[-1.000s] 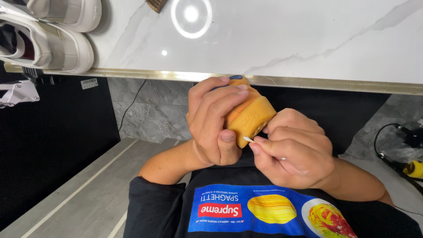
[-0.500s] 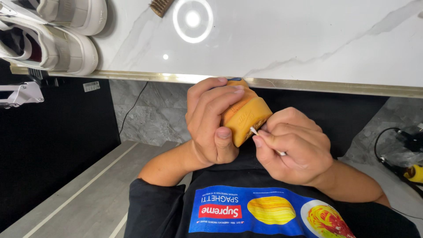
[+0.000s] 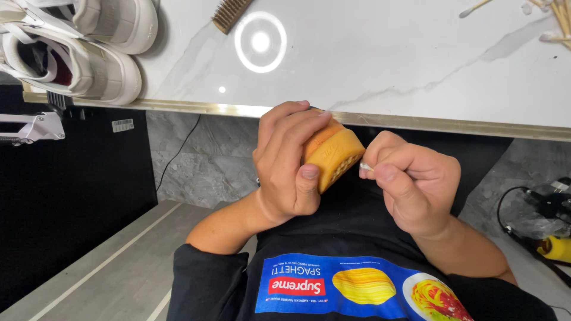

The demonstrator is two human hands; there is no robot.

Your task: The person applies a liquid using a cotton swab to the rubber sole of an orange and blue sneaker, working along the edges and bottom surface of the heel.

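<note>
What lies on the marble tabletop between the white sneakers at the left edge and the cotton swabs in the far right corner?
In the head view, a wooden brush lies just right of the white sneakers; from there to the cotton swabs the marble tabletop shows only a ring-light reflection.

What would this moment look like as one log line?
left hand: grips orange shoe sole | right hand: pinches cotton swab at sole | white sneakers on marble table

Two white sneakers, one brush, one orange shoe, several cotton swabs.

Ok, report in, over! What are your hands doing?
Left hand gripping orange shoe sole. Right hand pinching thin stick at its tread. Nothing in the way.
</note>
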